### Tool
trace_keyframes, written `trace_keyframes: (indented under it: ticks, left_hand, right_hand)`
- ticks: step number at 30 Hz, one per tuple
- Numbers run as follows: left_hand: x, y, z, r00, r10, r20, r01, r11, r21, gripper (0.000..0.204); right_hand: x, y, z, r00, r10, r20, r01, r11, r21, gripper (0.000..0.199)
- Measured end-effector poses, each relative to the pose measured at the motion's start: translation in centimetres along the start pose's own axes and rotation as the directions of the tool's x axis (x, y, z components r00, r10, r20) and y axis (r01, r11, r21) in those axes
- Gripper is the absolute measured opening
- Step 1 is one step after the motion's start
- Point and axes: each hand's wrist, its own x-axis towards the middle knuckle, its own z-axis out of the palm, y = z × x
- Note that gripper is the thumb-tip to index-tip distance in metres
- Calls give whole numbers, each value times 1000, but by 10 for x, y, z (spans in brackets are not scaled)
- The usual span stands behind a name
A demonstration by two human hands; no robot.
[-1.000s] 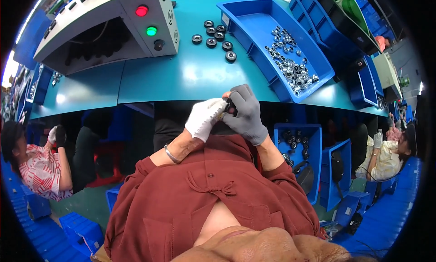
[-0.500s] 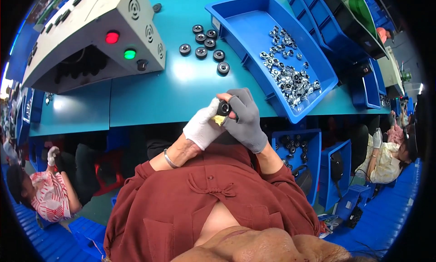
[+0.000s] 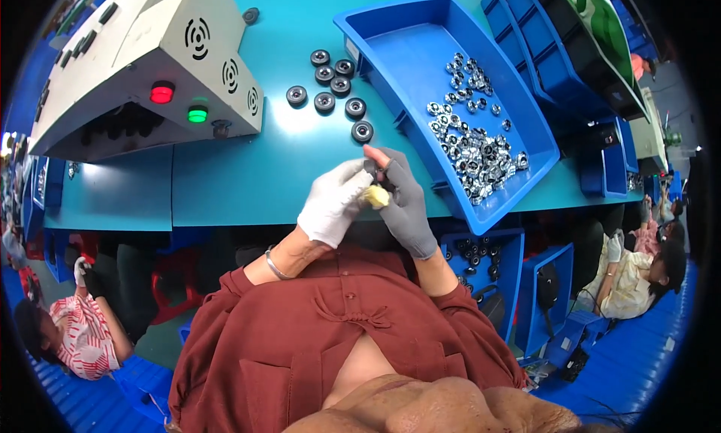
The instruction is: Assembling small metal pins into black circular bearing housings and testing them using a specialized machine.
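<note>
Holding a small dark round part (image 3: 373, 170) between them, the left hand (image 3: 333, 201) in a white glove and the right hand (image 3: 402, 198) in a grey glove meet just in front of the blue tray (image 3: 390, 50). Both grips are narrow, fingertips closed on the part. A yellowish piece (image 3: 378, 197) sits under it. Six black rollers (image 3: 330, 91) lie on the desk (image 3: 225, 174), left of the tray.

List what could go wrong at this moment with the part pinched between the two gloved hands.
1. The small dark round part is pinched only at the fingertips of the white-gloved left hand and grey-gloved right hand, near the teal table's edge; a slip might drop it off the table.
2. The loose black wheels lie unguarded and could roll.
</note>
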Motion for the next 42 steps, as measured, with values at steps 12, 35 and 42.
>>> trace_keyframes:
  ticks: [12,35,42]
  left_hand:
    - [-16,12,-17,989,113,-97,-67,920,385,32]
    - [-22,17,-37,980,65,-188,-14,965,260,27]
    - [-22,35,-32,982,146,-116,-67,857,511,21]
  right_hand:
    - [-19,-1,22,947,319,-49,-250,820,515,23]
    - [-12,-6,46,948,318,-3,-273,818,506,27]
    - [-17,-18,33,981,190,-25,-184,970,156,33]
